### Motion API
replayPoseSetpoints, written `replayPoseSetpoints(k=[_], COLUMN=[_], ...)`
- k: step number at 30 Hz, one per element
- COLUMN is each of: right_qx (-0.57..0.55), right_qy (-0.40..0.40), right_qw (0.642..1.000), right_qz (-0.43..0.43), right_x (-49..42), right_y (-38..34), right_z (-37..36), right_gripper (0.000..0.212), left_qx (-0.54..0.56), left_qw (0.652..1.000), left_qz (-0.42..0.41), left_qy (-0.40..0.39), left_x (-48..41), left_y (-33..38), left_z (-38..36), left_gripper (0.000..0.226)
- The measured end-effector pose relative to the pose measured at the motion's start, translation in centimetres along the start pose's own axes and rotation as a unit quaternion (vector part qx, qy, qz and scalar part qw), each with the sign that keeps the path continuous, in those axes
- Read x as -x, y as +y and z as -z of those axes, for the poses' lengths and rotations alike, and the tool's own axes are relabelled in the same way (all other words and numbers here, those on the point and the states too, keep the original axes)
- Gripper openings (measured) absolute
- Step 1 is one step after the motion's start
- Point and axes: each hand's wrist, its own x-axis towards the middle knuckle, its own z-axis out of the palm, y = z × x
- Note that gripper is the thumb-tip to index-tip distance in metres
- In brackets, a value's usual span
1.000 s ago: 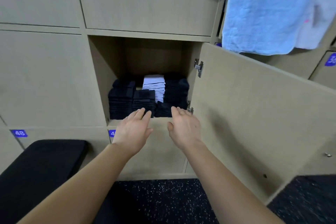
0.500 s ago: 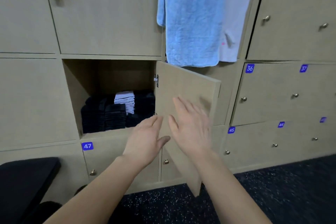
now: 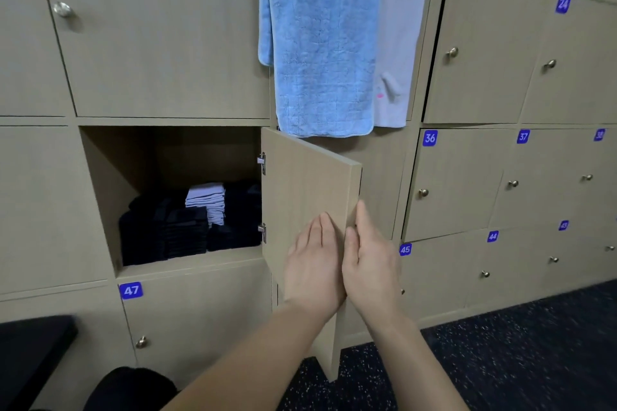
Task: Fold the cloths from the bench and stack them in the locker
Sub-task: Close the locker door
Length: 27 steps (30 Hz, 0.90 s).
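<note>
Folded cloths [image 3: 187, 233], dark stacks flanking a white stack [image 3: 207, 200], sit on the open locker [image 3: 110, 183] floor. Left hand [image 3: 314, 264] and right hand [image 3: 370, 264] hover side by side at the door [image 3: 307, 177] edge, fingers straight, holding nothing.

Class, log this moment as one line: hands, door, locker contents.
locker door: half open | left hand: open, before it | right hand: open, at its edge | locker: dark cloths, white cloths stacked inside
</note>
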Motion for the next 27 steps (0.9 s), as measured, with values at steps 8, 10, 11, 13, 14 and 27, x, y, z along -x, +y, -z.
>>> replayPoseSetpoints(k=[8,10,11,13,14,27], right_qx=[-0.04,-0.044,-0.051,-0.066,-0.068,0.026], right_qy=[0.026,-0.011,-0.044,-0.115,-0.134,-0.231], right_qw=[0.996,0.994,0.992,0.983,0.979,0.931], right_qz=[0.077,0.098,0.107,0.125,0.137,0.281], right_x=[2.4,3.3,3.8,4.5,4.7,6.5], right_y=[-2.7,-3.7,-4.3,-5.1,-5.4,-13.5], right_z=[-2.9,-3.5,-3.9,-4.9,-5.7,-17.9], right_gripper=[0.05,0.059,0.067,0.076,0.076,0.029], left_qx=[0.05,0.075,0.09,0.11,0.112,0.072], left_qw=[0.998,0.996,0.994,0.991,0.991,0.976], left_qz=[-0.008,-0.005,-0.008,-0.022,-0.027,0.167], left_qy=[0.031,0.051,0.058,0.069,0.072,0.118], left_x=[3.1,4.0,4.5,5.5,6.0,9.4], left_y=[-4.3,-6.4,-7.3,-9.4,-10.4,-24.1], left_z=[2.1,2.6,3.1,4.4,5.0,9.1], left_gripper=[0.076,0.075,0.074,0.072,0.071,0.04])
